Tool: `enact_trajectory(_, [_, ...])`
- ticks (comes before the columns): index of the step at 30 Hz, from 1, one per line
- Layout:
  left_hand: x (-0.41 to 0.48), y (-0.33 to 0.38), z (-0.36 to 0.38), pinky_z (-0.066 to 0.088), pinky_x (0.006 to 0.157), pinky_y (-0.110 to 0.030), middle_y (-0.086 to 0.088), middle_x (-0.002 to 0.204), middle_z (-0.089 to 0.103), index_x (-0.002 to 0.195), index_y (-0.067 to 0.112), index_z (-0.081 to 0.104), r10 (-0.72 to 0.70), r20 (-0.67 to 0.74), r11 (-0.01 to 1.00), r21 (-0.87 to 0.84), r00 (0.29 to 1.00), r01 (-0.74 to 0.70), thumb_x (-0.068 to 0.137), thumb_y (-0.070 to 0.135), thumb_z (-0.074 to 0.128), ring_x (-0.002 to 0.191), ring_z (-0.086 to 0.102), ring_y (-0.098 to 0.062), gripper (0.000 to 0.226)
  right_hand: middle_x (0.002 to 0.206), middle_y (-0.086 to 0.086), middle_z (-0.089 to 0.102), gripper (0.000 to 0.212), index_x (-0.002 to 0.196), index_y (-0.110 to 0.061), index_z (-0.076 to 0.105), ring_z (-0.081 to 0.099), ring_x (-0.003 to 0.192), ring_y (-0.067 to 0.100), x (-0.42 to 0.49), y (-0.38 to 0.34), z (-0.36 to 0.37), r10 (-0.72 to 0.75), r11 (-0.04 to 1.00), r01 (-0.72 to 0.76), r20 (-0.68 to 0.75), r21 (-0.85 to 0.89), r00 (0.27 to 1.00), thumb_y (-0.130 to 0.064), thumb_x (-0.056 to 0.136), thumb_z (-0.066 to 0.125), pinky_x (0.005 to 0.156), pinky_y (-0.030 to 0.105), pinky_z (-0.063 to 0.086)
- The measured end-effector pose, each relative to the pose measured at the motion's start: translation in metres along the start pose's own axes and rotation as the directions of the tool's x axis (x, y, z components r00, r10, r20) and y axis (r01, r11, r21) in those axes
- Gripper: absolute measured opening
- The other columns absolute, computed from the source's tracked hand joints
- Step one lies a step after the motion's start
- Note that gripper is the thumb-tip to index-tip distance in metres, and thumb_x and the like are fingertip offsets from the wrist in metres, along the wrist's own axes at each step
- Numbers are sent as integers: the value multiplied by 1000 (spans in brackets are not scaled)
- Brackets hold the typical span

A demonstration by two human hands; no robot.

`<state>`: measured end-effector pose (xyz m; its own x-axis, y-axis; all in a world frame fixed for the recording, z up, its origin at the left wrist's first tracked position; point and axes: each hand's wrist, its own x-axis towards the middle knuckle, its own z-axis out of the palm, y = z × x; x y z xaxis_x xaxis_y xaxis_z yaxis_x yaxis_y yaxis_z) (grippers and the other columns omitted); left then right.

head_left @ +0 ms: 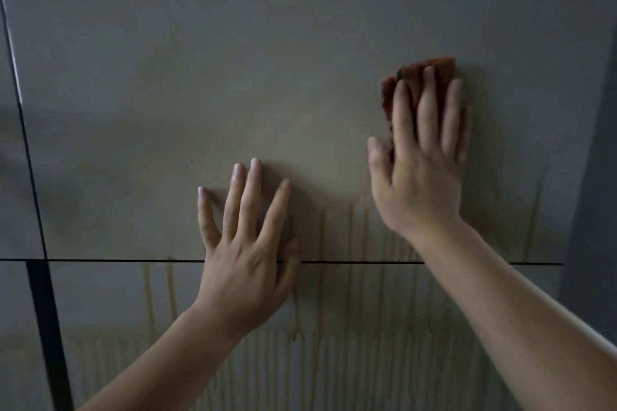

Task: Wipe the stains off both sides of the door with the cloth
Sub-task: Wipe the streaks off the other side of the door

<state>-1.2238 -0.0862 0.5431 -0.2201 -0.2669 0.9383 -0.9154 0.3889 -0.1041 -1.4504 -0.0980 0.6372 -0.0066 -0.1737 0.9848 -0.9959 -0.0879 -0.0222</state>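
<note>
Smooth, semi-gloss grey door [233, 77]; coarse rust-red cloth [434, 65]

Door [233, 60] face lies open above and left of the cloth [440, 64]. Left hand [243, 264], flat on the door, blocks the lower-left path; wall [594, 143] bounds the right.

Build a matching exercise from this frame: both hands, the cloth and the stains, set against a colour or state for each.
1. left hand
2. right hand
3. cloth
4. stains

A. yellowish streaks running down the door
B. reddish-brown, under the fingers
C. flat on the door, holding nothing
D. presses the cloth against the door

Pairs: 1-C, 2-D, 3-B, 4-A
</note>
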Motion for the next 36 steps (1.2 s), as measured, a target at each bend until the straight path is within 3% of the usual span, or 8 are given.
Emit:
enact_trajectory(5, [6, 21, 7, -2, 120, -73, -18, 172, 5, 161, 17, 28, 13, 49, 1000, -2, 999, -13, 97, 43, 43, 159, -3, -35, 71, 172, 9, 13, 65, 163, -20, 25, 7, 158, 37, -34, 7, -1, -395, 916, 400, 143, -7, 907, -49, 105, 30, 128, 54, 7])
enact_trajectory(11, [7, 27, 11, -2, 119, -74, -20, 171, 7, 162, 16, 25, -11, 42, 999, 45, 999, 9, 97, 45, 45, 159, -2, -38, 74, 171, 15, 13, 69, 163, -15, 23, 6, 157, 41, -18, 32, -4, 50, 999, -50, 1, -3, 999, -50, 104, 29, 127, 55, 8])
enact_trajectory(15, [9, 36, 11, 0, 119, -75, -22, 171, 5, 161, 15, 25, -40, 44, 999, 24, 998, 39, 98, 45, 43, 159, -5, -39, 72, 172, 10, 8, 68, 163, -19, 21, 2, 158, 39, -78, 27, 1, -355, 933, 359, 180, 9, 917, -52, 105, 33, 127, 56, 6])
enact_trajectory(17, [10, 39, 10, 2, 120, -74, -22, 170, 8, 160, 15, 31, 6, 46, 1000, 21, 999, -7, 98, 43, 45, 158, -2, -40, 69, 172, 8, 11, 65, 162, -21, 25, 6, 158, 37, -73, 45, -1, -450, 888, 459, 184, -6, 874, -51, 106, 32, 127, 56, 9])
enact_trajectory(22, [14, 64, 12, 8, 122, -70, -17, 171, 13, 156, 16, 42, 96, 74, 995, 19, 993, -97, 94, 39, 52, 159, 4, -38, 67, 172, 11, 7, 67, 163, -15, 21, 2, 158, 40, -60, 55, -4, -35, 999, 36, 73, -5, 997, -50, 106, 25, 127, 55, 6])
enact_trajectory(28, [13, 74, 18, 8, 120, -72, -19, 171, 10, 157, 18, 39, 73, 121, 997, 31, 990, -77, 90, 36, 58, 158, 0, -41, 72, 172, 5, 7, 63, 160, -18, 30, 8, 158, 38, -118, 85, -3, -333, 940, 341, 189, -9, 924, -50, 106, 25, 128, 51, 5])
enact_trajectory(33, [19, 91, 21, 5, 119, -75, -19, 171, 10, 158, 20, 37, 89, 104, 996, 14, 991, -91, 93, 37, 55, 158, -1, -40, 70, 173, 9, 5, 65, 163, -16, 19, -2, 159, 36, -54, 107, -13, 31, 998, -35, 94, 45, 995, -45, 105, 26, 128, 50, -1])
enact_trajectory(36, [20, 107, 25, 4, 119, -75, -17, 172, 8, 159, 22, 36, 125, 131, 992, -12, 983, -124, 93, 38, 53, 159, -3, -37, 70, 172, 11, 0, 69, 164, -13, 16, -2, 158, 40, -95, 103, -8, -54, 998, 51, 125, 26, 991, -45, 104, 30, 127, 56, 2])
